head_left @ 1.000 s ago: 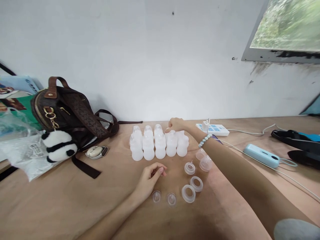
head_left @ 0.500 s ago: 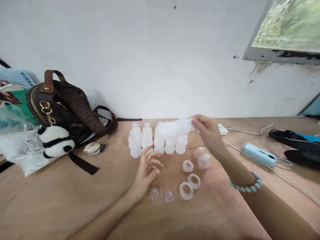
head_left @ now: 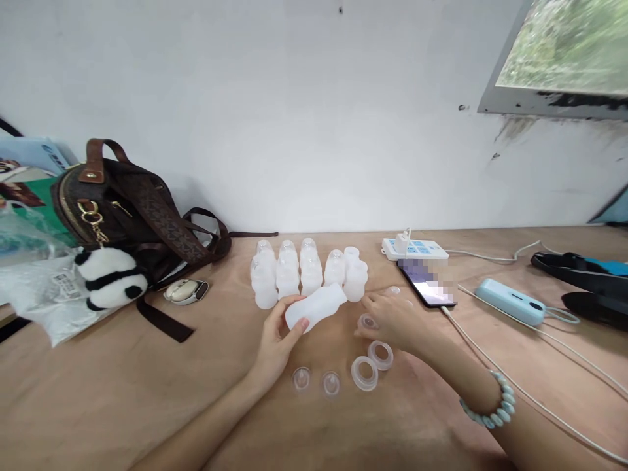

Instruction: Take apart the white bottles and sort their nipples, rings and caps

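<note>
My left hand (head_left: 279, 340) is wrapped round a frosted white baby bottle (head_left: 314, 307), tilted with its open neck up to the right. My right hand (head_left: 387, 318) is down at the table, fingers and thumb closed about a clear bottle teat in its collar ring (head_left: 367, 321). Two loose collar rings (head_left: 365, 373) lie just in front of that hand. Two clear teats (head_left: 301, 379) rest nearer me. Clear domed caps (head_left: 395, 290) are mostly hidden behind my right hand. Rows of similar bottles (head_left: 265, 288) stand beyond, several with clear caps on.
On the left are a brown backpack (head_left: 147, 216) with a panda charm (head_left: 114, 280), a plastic bag (head_left: 44, 294) and a watch (head_left: 186, 291). To the right lie a power strip (head_left: 426, 250), a phone (head_left: 426, 282), a blue power bank (head_left: 510, 302) and white cables.
The bottle has passed from my right hand into my left and come nearer. My right hand has moved down to the teat in its collar, and the phone has come into view.
</note>
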The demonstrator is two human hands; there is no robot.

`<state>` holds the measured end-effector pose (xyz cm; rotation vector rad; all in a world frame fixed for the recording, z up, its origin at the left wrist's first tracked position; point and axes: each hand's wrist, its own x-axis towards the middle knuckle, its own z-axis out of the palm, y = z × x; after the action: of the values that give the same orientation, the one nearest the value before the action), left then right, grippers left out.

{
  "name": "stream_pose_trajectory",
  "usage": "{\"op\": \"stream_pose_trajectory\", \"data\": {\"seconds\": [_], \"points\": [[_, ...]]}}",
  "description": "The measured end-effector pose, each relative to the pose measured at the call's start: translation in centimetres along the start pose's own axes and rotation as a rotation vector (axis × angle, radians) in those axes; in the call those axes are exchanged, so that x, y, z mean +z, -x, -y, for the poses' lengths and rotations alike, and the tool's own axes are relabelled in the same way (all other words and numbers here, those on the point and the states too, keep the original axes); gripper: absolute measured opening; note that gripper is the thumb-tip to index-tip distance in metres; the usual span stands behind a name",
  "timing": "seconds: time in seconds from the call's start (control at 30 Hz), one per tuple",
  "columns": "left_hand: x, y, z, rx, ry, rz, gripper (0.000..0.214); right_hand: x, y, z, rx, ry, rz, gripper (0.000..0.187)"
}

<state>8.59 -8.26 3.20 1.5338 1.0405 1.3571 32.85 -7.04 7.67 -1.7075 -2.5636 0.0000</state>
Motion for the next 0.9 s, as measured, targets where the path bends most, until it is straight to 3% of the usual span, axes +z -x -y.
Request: {"op": "stream_pose_trajectory", "data": {"seconds": [0.17,0.23,0.33,0.4,0.67,0.9], "points": [[0.0,0.0,-0.2,-0.024,-0.040,-0.019,0.033,-0.1,0.1,0.4,-0.057,-0.054,-0.008,0.019],[0.0,0.0,-0.2,-0.047,-0.036,-0.021,0.035,-0.6,0.1,0.3,-0.102,-0.163,-0.145,0.022],[0.1,0.1,-0.2,-0.083,0.006,-0.029,0.037,-1.0,0.3,0.0,-0.225,-0.432,-0.449,0.029],[0.2,0.1,-0.2,-0.098,0.044,-0.044,0.036,-0.9,0.4,0.0,-0.287,-0.544,-0.542,0.030],[0.3,0.0,0.7,-0.212,0.194,0.031,0.043,-0.6,0.6,1.1,-0.474,-0.636,-0.499,0.028],[0.5,-0.1,0.8,-0.330,0.302,0.135,0.055,-0.6,0.9,1.9,-0.589,-0.547,-0.599,0.029]]}}
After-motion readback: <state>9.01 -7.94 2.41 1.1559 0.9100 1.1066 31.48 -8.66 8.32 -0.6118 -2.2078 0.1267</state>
